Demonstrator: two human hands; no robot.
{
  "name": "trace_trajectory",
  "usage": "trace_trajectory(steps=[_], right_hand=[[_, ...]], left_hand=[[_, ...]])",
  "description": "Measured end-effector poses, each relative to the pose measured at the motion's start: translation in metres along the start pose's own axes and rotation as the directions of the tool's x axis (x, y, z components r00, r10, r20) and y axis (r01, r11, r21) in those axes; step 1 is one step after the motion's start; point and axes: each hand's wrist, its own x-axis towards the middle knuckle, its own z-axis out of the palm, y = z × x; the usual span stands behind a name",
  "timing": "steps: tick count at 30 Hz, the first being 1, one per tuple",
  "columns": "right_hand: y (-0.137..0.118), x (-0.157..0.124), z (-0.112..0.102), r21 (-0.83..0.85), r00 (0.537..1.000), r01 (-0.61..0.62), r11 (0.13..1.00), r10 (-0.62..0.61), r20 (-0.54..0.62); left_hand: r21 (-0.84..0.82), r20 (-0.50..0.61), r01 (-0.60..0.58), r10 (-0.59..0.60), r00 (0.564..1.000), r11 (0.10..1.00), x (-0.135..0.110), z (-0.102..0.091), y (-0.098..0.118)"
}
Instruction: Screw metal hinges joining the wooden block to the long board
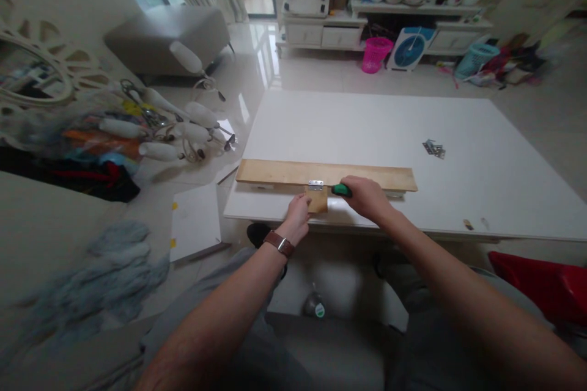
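A long wooden board (275, 173) lies across the near left part of the white tabletop (348, 128). A metal hinge (315, 183) sits where the board meets a small wooden piece (320, 203). My left hand (299, 214), with a brown watch strap at the wrist, pinches that small piece by its left side. My right hand (367, 195) is closed around the green handle of a screwdriver (342, 190). Its shaft points left toward the hinge; whether the tip touches a screw is too small to tell.
Several loose hinges (434, 148) lie on the right of the tabletop, and a small brown item (468, 225) is near its front edge. A bottle (315, 305) stands below, between the legs. Lamp shades (160, 151) crowd the left; a red object (541, 287) sits at lower right.
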Motion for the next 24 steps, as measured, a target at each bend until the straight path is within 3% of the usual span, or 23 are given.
trace_trajectory(steps=[11, 24], right_hand=[[0.037, -0.028, 0.038, -0.065, 0.980, 0.046, 0.997, -0.033, 0.198], [0.075, -0.053, 0.055, -0.067, 0.978, 0.014, 0.998, 0.001, 0.208]], left_hand=[[0.093, -0.035, -0.052, 0.056, 0.998, 0.994, 0.004, -0.005, 0.000], [0.140, -0.052, -0.058, 0.066, 0.996, 0.988, 0.016, -0.013, 0.000]])
